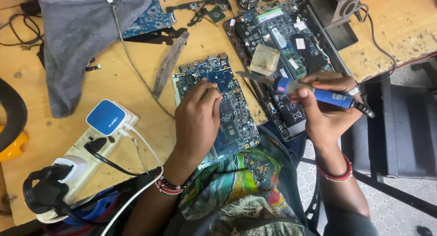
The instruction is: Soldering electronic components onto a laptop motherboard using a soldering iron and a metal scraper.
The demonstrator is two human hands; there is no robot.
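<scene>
Centre of the frame, a blue laptop motherboard [218, 104] lies flat on the wooden workbench [136, 81], and both hands are on the job. Left hand [196, 120] arches over the board, fingers pinched tight on what looks like a thin strand of solder wire [224, 88], its end held just above the components. Right hand [325, 106], centre right, is closed in a full grip round the blue-handled soldering iron [314, 92], tip pointing left and hanging just off the board's upper right edge. This looks like the soldering step, iron not yet on the joint; the next move would call for a steady meeting of tip and wire on one small pad. Behind the iron sits an opened laptop chassis [282, 40]; lower left, a power strip [91, 149].
</scene>
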